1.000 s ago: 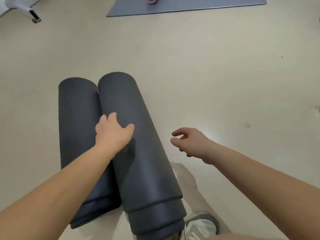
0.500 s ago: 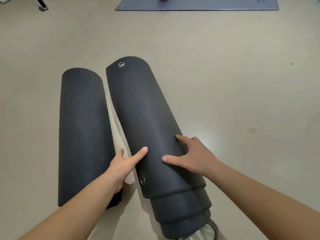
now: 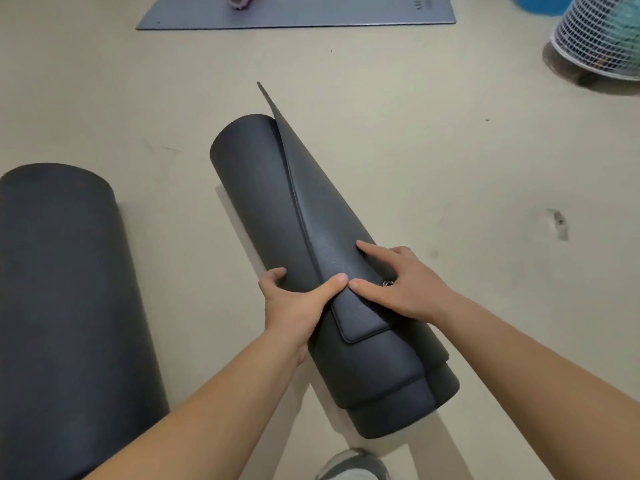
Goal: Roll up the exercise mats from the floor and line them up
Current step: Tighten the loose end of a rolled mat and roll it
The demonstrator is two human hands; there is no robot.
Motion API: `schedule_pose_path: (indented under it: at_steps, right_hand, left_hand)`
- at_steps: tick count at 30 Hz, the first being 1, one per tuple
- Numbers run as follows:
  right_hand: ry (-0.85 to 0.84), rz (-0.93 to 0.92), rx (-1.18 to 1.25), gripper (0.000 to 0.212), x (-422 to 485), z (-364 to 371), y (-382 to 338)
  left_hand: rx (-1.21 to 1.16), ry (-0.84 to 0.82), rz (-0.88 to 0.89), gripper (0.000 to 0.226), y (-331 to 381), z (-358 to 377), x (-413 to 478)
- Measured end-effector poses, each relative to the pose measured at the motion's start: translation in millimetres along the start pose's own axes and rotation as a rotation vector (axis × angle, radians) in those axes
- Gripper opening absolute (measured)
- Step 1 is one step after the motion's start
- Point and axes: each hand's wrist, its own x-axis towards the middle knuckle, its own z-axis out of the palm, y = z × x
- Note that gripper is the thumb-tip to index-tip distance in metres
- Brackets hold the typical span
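Note:
A dark rolled mat [image 3: 256,202] lies slanted on the floor in the middle, its layers stepped at the near end. Its loose outer flap [image 3: 322,216] stands up off the roll at the far end. My left hand [image 3: 294,306] grips the roll from the left, thumb on top at the flap's edge. My right hand [image 3: 401,282] presses flat on the flap with fingers spread, beside a metal eyelet [image 3: 388,283]. A second dark rolled mat [image 3: 62,289] lies apart at the left. A grey mat [image 3: 329,12] lies flat at the far end.
A pink roll [image 3: 239,1] rests on the flat grey mat. A white mesh fan guard [image 3: 595,32] and a blue object [image 3: 536,3] stand at the far right. My shoe [image 3: 349,465] shows at the bottom edge. Beige floor surrounds the mats.
The middle roll has shifted right, away from the left roll, and turned so its loose flap faces up. Both hands have moved onto its near part; the view has swung right.

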Motion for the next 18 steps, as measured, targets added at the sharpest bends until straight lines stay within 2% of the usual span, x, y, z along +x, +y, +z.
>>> schedule_pose_path:
  at_steps: [4,7,11,13,16,18]
  right_hand:
    - [-0.047,0.001,0.015,0.079,1.6,-8.1,12.2]
    - [-0.031,0.006,0.058,0.076,1.5,-5.6,17.5]
    - [0.010,0.069,0.269,0.074,-10.8,-9.6,43.5]
    - [0.070,0.144,0.375,0.075,-26.0,-6.3,65.6]
    - [0.163,0.296,0.550,0.077,-63.8,2.3,100.7]
    - [0.180,0.393,0.593,0.072,-94.3,0.8,120.4]
  left_hand:
    - [-0.087,-0.008,-0.045,0.131,-11.1,11.8,-2.7]
    - [-0.054,-0.032,-0.033,0.130,-11.9,18.2,-0.4]
    - [0.106,-0.128,0.071,0.124,-2.9,36.2,10.4]
    - [0.340,-0.206,0.136,0.120,7.6,54.0,12.9]
    - [0.876,-0.308,0.298,0.151,23.4,98.6,11.0]
    - [1.272,-0.382,0.472,0.155,26.7,138.9,-3.4]
